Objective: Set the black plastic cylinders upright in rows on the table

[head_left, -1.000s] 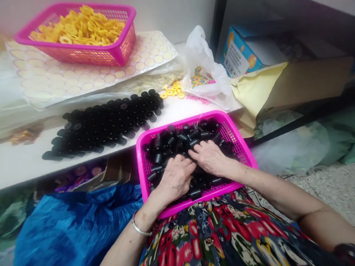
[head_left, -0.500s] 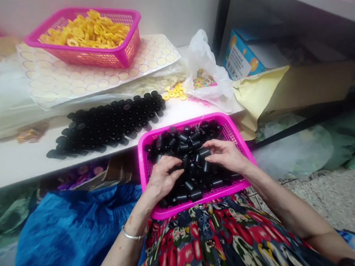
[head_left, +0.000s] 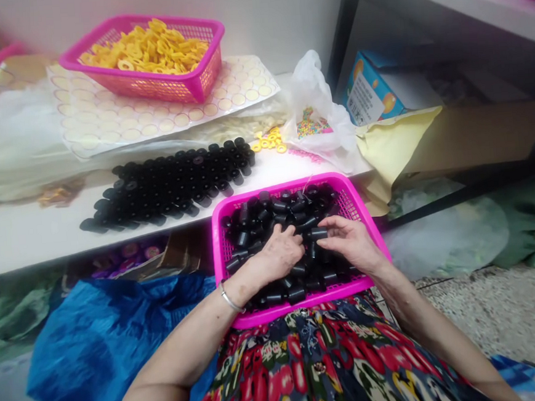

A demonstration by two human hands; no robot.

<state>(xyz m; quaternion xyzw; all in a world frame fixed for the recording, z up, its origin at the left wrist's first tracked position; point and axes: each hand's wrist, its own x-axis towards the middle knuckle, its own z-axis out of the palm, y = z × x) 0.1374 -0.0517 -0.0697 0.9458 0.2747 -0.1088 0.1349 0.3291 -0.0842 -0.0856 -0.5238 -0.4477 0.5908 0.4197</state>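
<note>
"Where are the cylinders (head_left: 298, 294) lying?"

"They're filling the pink basket (head_left: 217, 254), loose and jumbled, and it's sitting against the patterned garment (head_left: 317, 357). I'm taking its middle as the clock's centre, twelve pointing away from the person."

"What's the right hand (head_left: 351, 240) doing?"

"It's lying at three o'clock, within the rim, and its thumb and fingers are standing narrowly apart, pinching one black cylinder (head_left: 317, 233) by the end."

"And the left hand (head_left: 278, 255)?"

"That one's resting just off centre at nine, back upward, bent fingers pointing down among the others. (A silver bangle (head_left: 230, 298) is circling the wrist.) Whether the fingers are gripping anything, I'm not able to tell; the hand is hiding their tips."

"What's surrounding the basket?"

"More cylinders are standing in packed rows (head_left: 178, 186) on the white table (head_left: 21, 244) at ten o'clock. Beyond them, towards eleven, another basket (head_left: 211, 75) is holding yellow rings (head_left: 149, 49). A blue bag (head_left: 89, 356) is lying slack at eight, below the table's edge."
</note>
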